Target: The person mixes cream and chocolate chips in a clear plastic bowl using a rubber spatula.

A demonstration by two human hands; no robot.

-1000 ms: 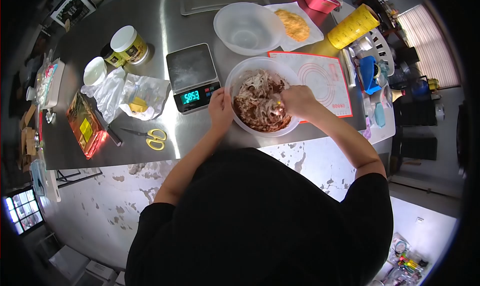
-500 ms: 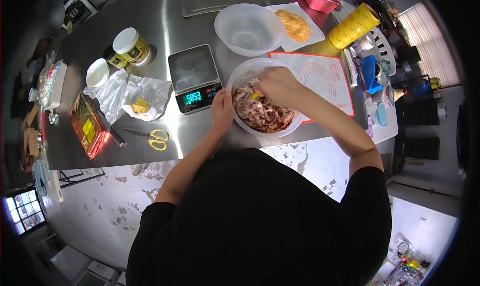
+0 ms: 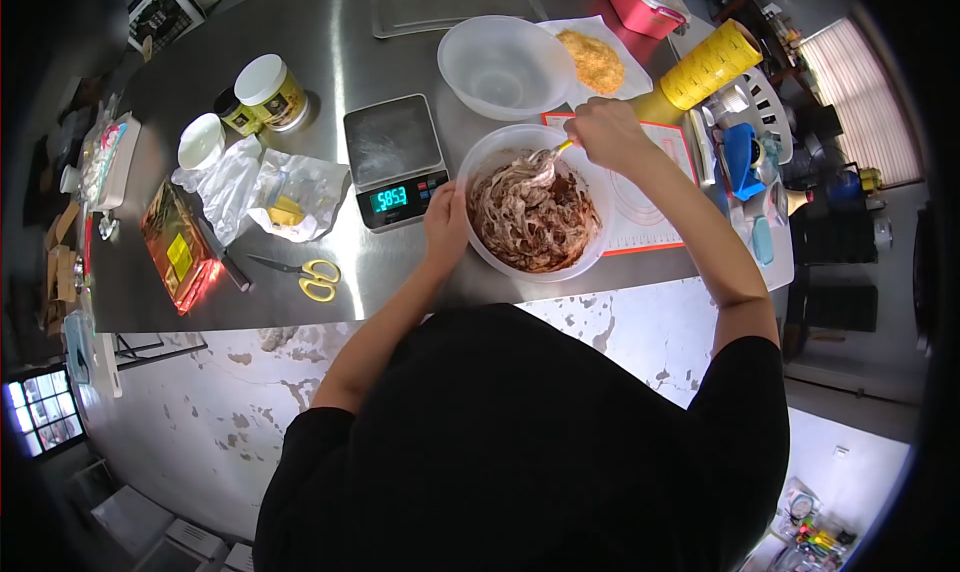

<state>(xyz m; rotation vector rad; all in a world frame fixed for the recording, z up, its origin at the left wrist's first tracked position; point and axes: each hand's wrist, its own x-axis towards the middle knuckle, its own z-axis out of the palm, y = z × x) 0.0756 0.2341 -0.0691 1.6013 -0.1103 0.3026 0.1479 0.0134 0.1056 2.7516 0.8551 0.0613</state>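
Note:
A white plastic bowl [image 3: 606, 234] stands near the table's front edge, with a streaky brown and whitish mixture [image 3: 535, 217] inside. My left hand [image 3: 446, 217] grips the bowl's left rim. Above its right rim, my right hand [image 3: 605, 130] is closed on the yellow handle of a spatula [image 3: 556, 153], whose coated end touches the mixture. A digital scale [image 3: 395, 162] reading 585.3 is just left of the bowl. Behind is a second translucent bowl [image 3: 505, 67] with nothing visible inside. Part of the red-edged mat [image 3: 650, 197] lies under the bowl's right side.
Orange-yellow crumbs [image 3: 592, 62] lie on white paper at the back. Yellow-handled scissors [image 3: 318, 278], an opened wrapper [image 3: 297, 197], a red foil package [image 3: 178, 252] and jars [image 3: 270, 97] are on the left. A yellow roll [image 3: 712, 64] and pink box [image 3: 645, 4] stand at the back right.
My right hand has moved up and right from inside the bowl to above its rim, drawing the spatula up with it. More of the mixture shows. My left hand stays at the rim.

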